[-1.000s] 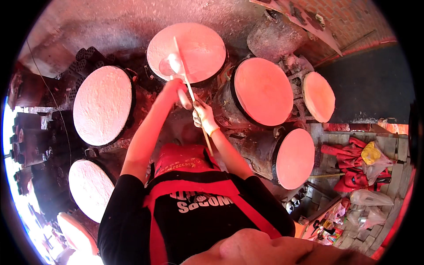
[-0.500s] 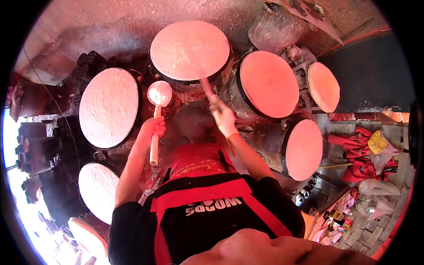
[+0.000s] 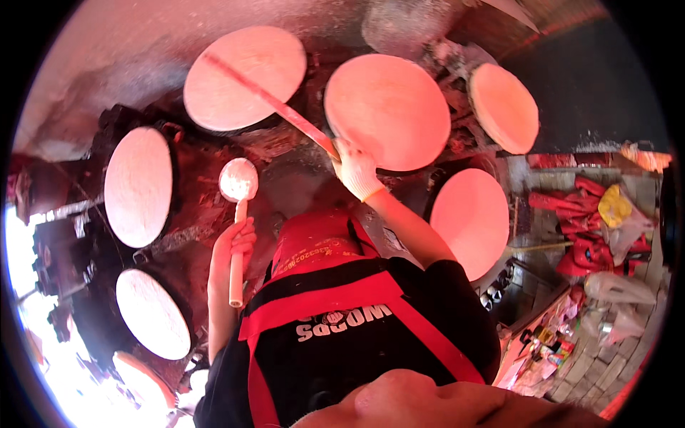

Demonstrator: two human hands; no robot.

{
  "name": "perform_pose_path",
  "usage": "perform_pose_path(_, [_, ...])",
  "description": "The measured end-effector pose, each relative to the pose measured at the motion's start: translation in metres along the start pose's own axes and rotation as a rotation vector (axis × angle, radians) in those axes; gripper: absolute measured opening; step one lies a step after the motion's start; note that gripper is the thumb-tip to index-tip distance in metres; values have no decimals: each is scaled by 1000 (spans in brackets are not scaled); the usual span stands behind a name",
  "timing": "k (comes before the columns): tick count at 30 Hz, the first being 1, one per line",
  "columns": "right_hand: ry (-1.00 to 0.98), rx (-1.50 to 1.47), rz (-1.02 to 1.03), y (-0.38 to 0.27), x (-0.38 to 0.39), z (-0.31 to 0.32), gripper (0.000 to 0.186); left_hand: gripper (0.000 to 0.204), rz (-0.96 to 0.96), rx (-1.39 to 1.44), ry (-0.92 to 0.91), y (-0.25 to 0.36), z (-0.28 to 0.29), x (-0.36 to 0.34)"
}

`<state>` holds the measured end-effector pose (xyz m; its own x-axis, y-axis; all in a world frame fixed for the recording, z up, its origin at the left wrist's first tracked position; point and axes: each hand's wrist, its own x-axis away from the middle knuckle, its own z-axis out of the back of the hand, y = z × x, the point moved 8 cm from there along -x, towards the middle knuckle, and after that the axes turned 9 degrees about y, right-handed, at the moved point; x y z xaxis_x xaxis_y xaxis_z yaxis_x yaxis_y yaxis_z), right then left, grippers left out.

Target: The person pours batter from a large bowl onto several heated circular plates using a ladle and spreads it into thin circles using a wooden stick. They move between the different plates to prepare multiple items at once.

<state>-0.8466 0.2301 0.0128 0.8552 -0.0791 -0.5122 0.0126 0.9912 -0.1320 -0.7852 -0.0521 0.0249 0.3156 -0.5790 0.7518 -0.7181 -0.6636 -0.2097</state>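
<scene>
My left hand [image 3: 241, 239] is closed around the pale handle of a ladle [image 3: 238, 180], whose round bowl is coated in white batter. In my gloved right hand [image 3: 357, 172] is a long, flat spatula [image 3: 301, 123]. Its thin end reaches across the far pale batter round [image 3: 267, 53], though whether it touches is hard to tell. The right hand is at the near edge of another batter-covered round griddle [image 3: 389, 110]. More pale rounds surround me: one at the left [image 3: 138, 187], one at the lower left [image 3: 152, 314], one at the right [image 3: 471, 225] and one farther right [image 3: 504, 108].
Dark stacked cylinders [image 3: 57, 235] stand at the left. A dark panel [image 3: 599, 100] fills the upper right. On the brick floor to the right lie red bundled cloth [image 3: 589, 242] and clear plastic bags [image 3: 619, 289]. A box of small packages [image 3: 546, 342] stands nearby.
The view has shifted to the right. My right hand now extends the spatula leftward across the far round; before, it was near that round's front edge. The left hand still grips the ladle.
</scene>
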Motion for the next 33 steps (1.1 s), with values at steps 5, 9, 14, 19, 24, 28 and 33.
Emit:
perform_pose_path(5, [-96,71,-27,46,-18,-1,42,17,-72,-12,45,-32,-32,-14])
perform_pose_path(9, [-119,-47,-142,83,-31,-19,28,16,-12,-126,17,-29,-52,-38])
perform_pose_path(14, [-233,-314,-481,171,-92,29,20,16,26,-245,45,-17,-91,-75])
perform_pose_path(19, [-202,-452,-749,301,-139,91,53,15,104,-294,32,-22,-139,-101])
perform_pose_path(24, [143,-532,-725,385,-157,200,35,13,150,-298,13,-41,-174,-111])
perform_pose_path(28, [571,-677,-991,542,-88,277,35,15,184,-291,-54,-70,-196,-117])
perform_pose_path(33, [956,-476,-1229,644,34,266,36,19,122,-246,-91,-107,-197,-114])
